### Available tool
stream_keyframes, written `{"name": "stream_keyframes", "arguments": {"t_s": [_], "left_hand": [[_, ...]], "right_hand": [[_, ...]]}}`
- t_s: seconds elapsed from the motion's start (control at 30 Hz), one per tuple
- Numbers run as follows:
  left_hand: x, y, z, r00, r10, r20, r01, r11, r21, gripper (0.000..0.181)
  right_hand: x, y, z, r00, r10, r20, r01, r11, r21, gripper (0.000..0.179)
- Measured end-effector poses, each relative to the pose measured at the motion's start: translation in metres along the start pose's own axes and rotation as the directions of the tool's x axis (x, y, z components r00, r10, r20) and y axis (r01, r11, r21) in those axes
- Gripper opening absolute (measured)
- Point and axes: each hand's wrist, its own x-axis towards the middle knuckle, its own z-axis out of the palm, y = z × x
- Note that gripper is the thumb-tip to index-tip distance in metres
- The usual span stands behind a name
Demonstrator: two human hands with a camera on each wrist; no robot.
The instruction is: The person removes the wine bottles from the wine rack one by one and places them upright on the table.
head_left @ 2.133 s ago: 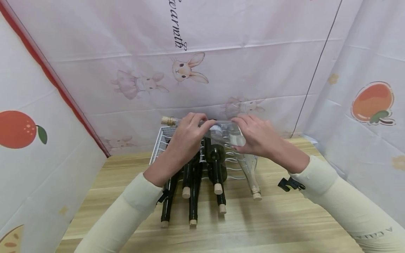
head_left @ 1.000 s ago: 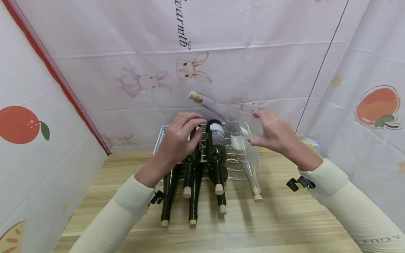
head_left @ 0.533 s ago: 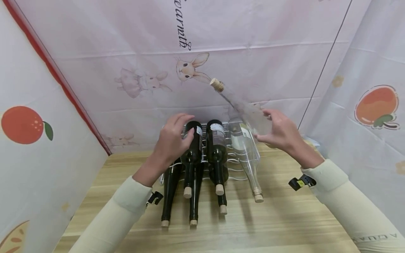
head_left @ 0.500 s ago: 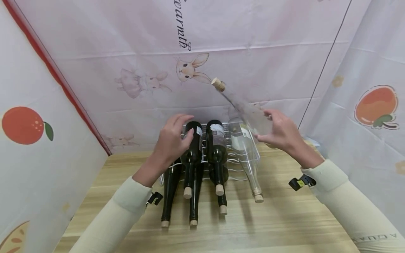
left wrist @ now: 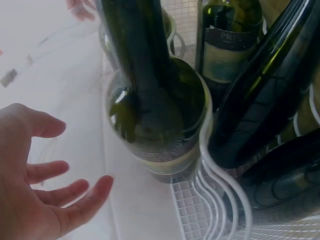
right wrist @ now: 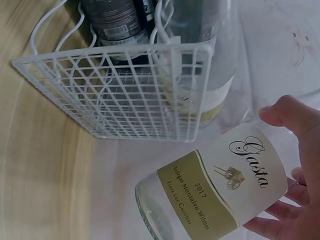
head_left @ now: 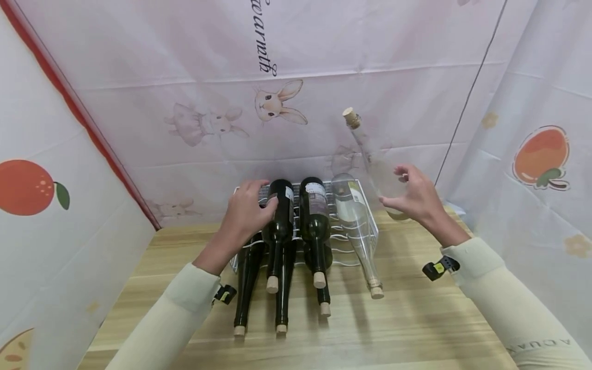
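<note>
My right hand (head_left: 413, 198) grips a clear glass wine bottle (head_left: 370, 149) by its body, beside the right end of the white wire rack. The bottle stands tilted, its cork (head_left: 350, 117) up and to the left. In the right wrist view its white and olive label (right wrist: 235, 175) faces the camera, with thumb and fingers round the glass. My left hand (head_left: 242, 213) holds nothing; its fingers are spread and loosely bent. In the left wrist view it is apart from the nearest dark green wine bottle (left wrist: 155, 115), which lies in the rack (head_left: 373, 226).
Several corked dark green bottles (head_left: 319, 231) lie in the rack, necks toward the person. Another clear bottle (head_left: 361, 231) lies at its right side. The rack stands on a wood-grain table (head_left: 393, 318), near a printed cloth backdrop (head_left: 222, 56).
My left hand has let go of the clear bottle and moved left and down. My right hand has carried the bottle right, past the rack's end, and its neck has swung upward.
</note>
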Motion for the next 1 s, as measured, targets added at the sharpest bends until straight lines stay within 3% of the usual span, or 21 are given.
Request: {"name": "stream_keyframes", "arguments": {"t_s": [0.13,0.33,0.6,1.0], "left_hand": [[0.001,-0.004,0.003,0.991,-0.094,0.098,0.092,0.995,0.025,0.060],[0.001,-0.011,0.010,0.961,-0.186,0.205,0.176,0.982,0.066,0.077],[0.001,-0.013,0.018,0.924,-0.266,0.276,0.253,0.964,0.080,0.091],[0.001,-0.009,0.026,0.897,-0.310,0.314,0.287,0.951,0.119,0.100]], "right_hand": [[0.001,0.009,0.003,1.000,0.021,-0.009,-0.021,0.999,0.025,0.082],[0.001,0.021,0.010,0.997,0.079,-0.017,-0.078,0.996,0.047,0.080],[0.003,0.035,0.024,0.989,0.147,-0.010,-0.146,0.986,0.076,0.083],[0.004,0.050,0.038,0.980,0.197,-0.003,-0.196,0.975,0.101,0.085]]}}
